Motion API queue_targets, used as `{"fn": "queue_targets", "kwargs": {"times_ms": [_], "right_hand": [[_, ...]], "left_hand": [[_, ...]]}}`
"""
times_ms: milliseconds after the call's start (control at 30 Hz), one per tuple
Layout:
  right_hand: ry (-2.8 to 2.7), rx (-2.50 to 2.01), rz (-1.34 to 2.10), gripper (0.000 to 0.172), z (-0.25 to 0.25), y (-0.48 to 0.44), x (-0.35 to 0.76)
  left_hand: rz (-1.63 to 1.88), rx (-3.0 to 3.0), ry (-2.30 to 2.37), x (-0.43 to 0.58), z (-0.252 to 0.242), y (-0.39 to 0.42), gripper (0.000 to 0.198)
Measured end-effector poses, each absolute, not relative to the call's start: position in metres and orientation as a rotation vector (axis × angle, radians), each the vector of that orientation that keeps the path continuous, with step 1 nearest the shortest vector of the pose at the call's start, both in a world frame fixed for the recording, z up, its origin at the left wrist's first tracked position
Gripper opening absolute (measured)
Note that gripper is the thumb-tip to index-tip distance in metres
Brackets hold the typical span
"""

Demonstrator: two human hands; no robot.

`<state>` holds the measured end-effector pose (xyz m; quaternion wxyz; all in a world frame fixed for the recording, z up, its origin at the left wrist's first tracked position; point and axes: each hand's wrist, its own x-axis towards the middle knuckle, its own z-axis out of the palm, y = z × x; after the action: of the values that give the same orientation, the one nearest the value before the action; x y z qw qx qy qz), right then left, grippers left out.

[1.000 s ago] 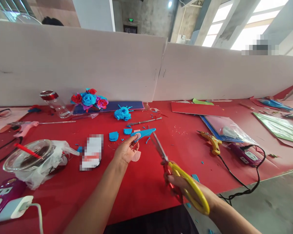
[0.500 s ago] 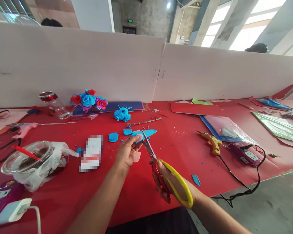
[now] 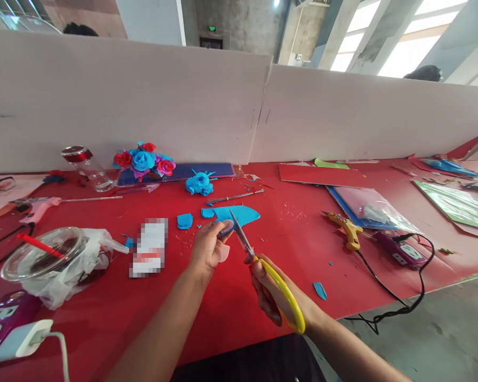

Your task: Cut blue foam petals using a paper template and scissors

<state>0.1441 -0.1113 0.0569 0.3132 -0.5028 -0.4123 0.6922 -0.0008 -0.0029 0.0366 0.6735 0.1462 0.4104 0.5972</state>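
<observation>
My left hand (image 3: 207,245) pinches a blue sheet of crepe paper (image 3: 241,214) together with a small pale pink piece (image 3: 226,226). Another pink flap (image 3: 224,253) hangs below its fingers. In my right hand (image 3: 269,289) are scissors (image 3: 289,297) with yellow handles, their blades pointing up and left beside the blue paper. The blades look nearly closed. Two blue cut pieces, one squarish (image 3: 185,220) and one smaller (image 3: 207,213), lie left of the sheet. Behind them sits a blue paper flower (image 3: 199,183).
A yellow glue gun (image 3: 346,229) with a black cord and a purple power strip (image 3: 402,249) lie at right. At left stand a lidded drink cup (image 3: 43,254) with a red straw and a glass bottle (image 3: 91,170). A white partition (image 3: 123,101) runs along the back.
The blue paper has turned and now shows a broader face. The scissor blades have closed somewhat, and the yellow handle has swung slightly left.
</observation>
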Motion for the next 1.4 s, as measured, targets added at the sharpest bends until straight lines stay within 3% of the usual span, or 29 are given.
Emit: {"fn": "queue_targets", "kwargs": {"times_ms": [1400], "right_hand": [[-1.073,-1.403,1.853,0.049,0.072,-0.135,0.167]], "left_hand": [[1.024,0.528,0.866,-0.018,0.038,0.003,0.013]]}}
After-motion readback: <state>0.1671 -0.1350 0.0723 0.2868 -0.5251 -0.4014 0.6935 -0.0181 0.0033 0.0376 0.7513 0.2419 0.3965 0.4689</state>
